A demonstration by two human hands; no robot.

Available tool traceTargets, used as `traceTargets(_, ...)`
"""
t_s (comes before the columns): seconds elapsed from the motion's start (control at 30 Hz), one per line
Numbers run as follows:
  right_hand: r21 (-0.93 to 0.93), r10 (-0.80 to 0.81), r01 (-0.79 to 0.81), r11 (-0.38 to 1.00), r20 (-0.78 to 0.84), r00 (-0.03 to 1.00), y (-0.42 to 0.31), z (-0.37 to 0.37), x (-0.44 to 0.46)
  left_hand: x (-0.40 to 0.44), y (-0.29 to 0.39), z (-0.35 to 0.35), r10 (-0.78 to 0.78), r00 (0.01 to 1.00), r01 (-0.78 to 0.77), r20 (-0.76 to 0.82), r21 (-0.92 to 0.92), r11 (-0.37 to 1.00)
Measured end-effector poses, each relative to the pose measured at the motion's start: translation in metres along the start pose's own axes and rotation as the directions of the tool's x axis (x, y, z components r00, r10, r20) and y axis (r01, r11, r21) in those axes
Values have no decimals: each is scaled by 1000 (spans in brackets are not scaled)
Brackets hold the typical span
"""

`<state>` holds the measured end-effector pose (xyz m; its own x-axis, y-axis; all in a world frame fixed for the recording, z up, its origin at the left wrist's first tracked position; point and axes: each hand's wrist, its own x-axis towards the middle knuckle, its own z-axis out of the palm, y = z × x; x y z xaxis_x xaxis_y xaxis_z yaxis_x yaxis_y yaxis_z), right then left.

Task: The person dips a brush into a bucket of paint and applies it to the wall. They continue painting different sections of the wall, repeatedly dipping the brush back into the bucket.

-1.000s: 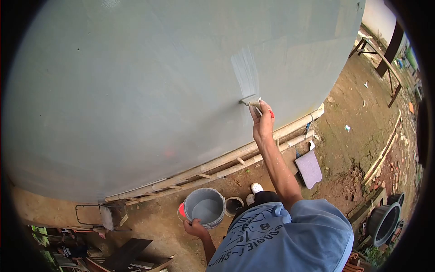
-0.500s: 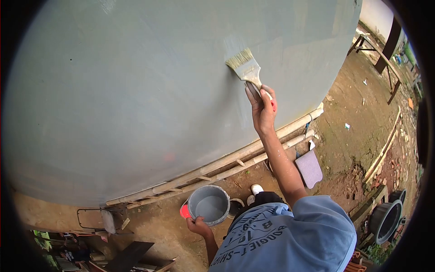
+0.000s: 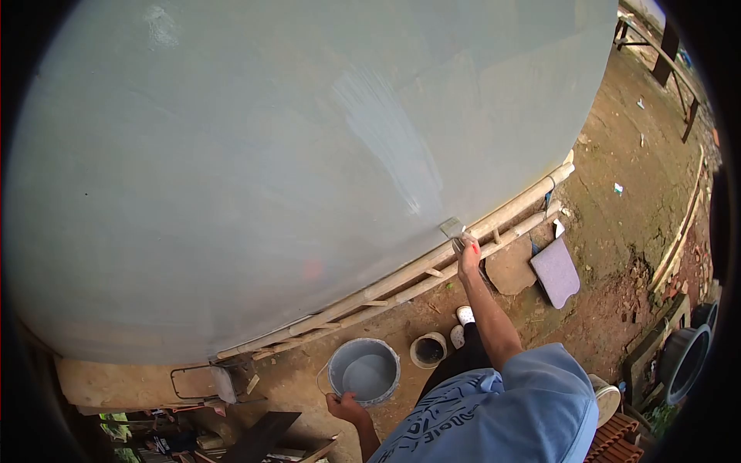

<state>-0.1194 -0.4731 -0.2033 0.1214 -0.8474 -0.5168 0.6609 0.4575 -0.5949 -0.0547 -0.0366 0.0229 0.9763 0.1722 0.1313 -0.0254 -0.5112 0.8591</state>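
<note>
My right hand [image 3: 468, 256] is closed around the handle of a flat paintbrush [image 3: 451, 228], whose bristles are at the bottom edge of a large, curved grey-green surface [image 3: 255, 162]. A lighter, wet-looking streak [image 3: 394, 147] runs down that surface above the brush. Lower down, my left hand [image 3: 349, 407] grips the near rim of a grey bucket [image 3: 361, 349]. Grey paint [image 3: 369, 376] lies in the bucket.
A bamboo ladder [image 3: 378, 295] lies along the foot of the surface. By my shoes stands a small pot [image 3: 428, 350] with dark contents. A purple mat [image 3: 556, 274] rests on the dirt ground, and black tubs [image 3: 685, 363] are at the right.
My right hand has swept the brush downward and slightly right, leaving a long pale streak. The view has shifted, and my left hand still holds the bucket.
</note>
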Motion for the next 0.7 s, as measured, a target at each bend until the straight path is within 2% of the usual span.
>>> traceTargets(0.03, 43, -21, 19, 999, 58, 998, -15, 19, -6, -2, 1, 2, -8, 1000, 8, -2, -6, 1000)
traceTargets(0.23, 111, -127, 120, 986, 55, 990, -137, 153, -106, -22, 22, 21, -75, 996, 80, 51, -104, 991)
traceTargets(0.37, 168, -224, 195, 966, 179, 958, -211, 218, -170, -28, 17, 33, -34, 996, 40, 79, -81, 996)
traceTargets(0.43, 220, -279, 225, 949, 258, 925, -247, 244, -200, -30, 15, 37, -17, 995, 30, 96, -139, 990)
traceTargets(0.53, 395, -426, 256, 882, 441, 790, -297, 278, -244, -29, 8, 40, -12, 995, 34, 95, -238, 971)
traceTargets(0.63, 524, -588, 305, 795, 544, 599, -315, 309, -244, -27, 3, 34, -16, 997, 36, 77, -265, 964)
traceTargets(0.7, 554, -586, 266, 789, 546, 599, -299, 312, -219, -26, 0, 25, -26, 998, 42, 61, -275, 961)
